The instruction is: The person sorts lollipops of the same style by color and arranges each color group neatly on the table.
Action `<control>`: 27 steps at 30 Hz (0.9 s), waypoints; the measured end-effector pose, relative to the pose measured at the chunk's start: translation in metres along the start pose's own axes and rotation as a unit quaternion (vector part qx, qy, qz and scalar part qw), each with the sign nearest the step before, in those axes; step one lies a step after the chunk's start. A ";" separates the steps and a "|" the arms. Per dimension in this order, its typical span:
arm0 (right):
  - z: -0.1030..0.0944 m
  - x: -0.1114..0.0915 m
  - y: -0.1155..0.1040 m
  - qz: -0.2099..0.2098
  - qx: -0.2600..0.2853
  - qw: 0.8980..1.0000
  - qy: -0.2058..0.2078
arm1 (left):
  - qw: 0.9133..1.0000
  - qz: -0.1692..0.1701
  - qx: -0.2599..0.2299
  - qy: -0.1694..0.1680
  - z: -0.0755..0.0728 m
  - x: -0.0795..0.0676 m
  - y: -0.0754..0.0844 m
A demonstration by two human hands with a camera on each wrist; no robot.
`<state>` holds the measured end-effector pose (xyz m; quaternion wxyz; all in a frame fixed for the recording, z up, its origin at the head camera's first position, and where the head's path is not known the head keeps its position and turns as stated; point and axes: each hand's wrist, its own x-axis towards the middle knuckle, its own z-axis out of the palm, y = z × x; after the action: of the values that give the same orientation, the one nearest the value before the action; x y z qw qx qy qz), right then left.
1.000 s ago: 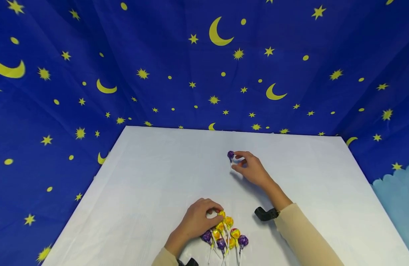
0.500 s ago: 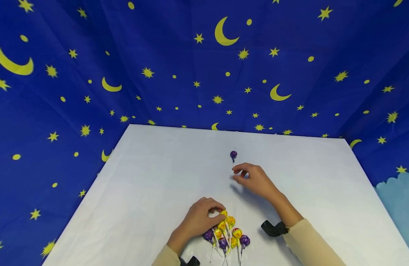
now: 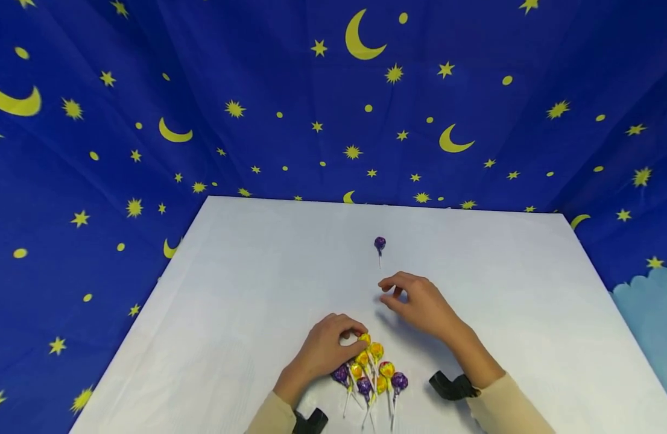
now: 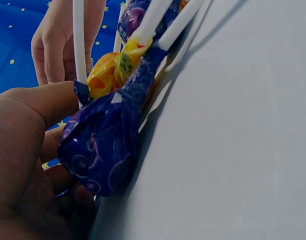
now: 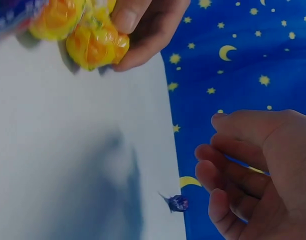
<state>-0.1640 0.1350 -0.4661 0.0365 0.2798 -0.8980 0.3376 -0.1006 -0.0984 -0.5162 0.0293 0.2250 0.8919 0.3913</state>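
Several lollipops in yellow and purple wrappers with white sticks lie bunched near the front of the white table (image 3: 246,289). My left hand (image 3: 328,346) is at the left side of the bunch, thumb and forefinger pinching a yellow lollipop (image 3: 364,339) at its top. Close under that hand, a purple lollipop (image 4: 100,145) fills the left wrist view. Farther back, a single purple lollipop (image 3: 379,243) lies on the table, its stick toward me. My right hand (image 3: 420,304) hovers just in front of that stick, fingers loosely bent and holding nothing.
A dark blue cloth (image 3: 290,90) with yellow moons and stars rises behind the table and along its sides. A black camera mount (image 3: 450,386) sits on the right wrist, and another black mount (image 3: 310,422) on the left.
My right hand has let go of the single purple lollipop and drawn back toward me, leaving it at the back of the table. The left hand stays at the bunch.
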 end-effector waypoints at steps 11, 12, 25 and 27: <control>-0.004 -0.023 -0.005 0.020 0.012 1.000 -0.021 | 0.999 -0.027 -0.018 -0.006 0.000 0.005 0.003; -0.003 -0.026 -0.005 0.022 0.015 0.999 -0.022 | 0.999 -0.026 -0.019 -0.007 0.001 0.005 0.004; 0.028 -0.048 -0.016 0.025 0.090 0.991 -0.099 | 0.999 -0.029 -0.028 0.002 0.004 -0.004 0.000; 0.027 -0.048 -0.016 0.029 0.092 0.990 -0.107 | 0.999 -0.025 -0.031 0.002 0.004 -0.001 0.001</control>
<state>-0.1114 0.1307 -0.4899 -0.0949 0.2904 -0.8697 0.3878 -0.0986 -0.0954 -0.5184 0.0446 0.2008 0.8848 0.4180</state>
